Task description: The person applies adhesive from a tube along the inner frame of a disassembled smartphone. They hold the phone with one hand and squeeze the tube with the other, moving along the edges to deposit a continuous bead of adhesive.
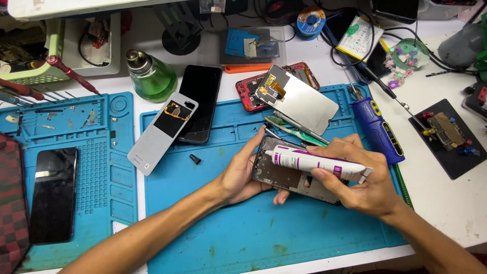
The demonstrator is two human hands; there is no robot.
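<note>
My left hand [243,170] grips the left edge of an opened phone frame [284,177], holding it a little above the blue work mat [238,228]. My right hand [355,177] holds a white glue tube with purple bands [314,162], laid across the frame with its nozzle pointing left toward the frame's upper left edge. A small black cap [195,159] lies on the mat to the left of my left hand.
A silver screen panel [299,101], a red phone frame [248,94], a black phone [199,101], a grey back cover [161,133], a green bottle [150,76], a blue electric screwdriver [379,129], a toothbrush [294,131] and tweezers surround me. Another black phone [53,193] lies far left.
</note>
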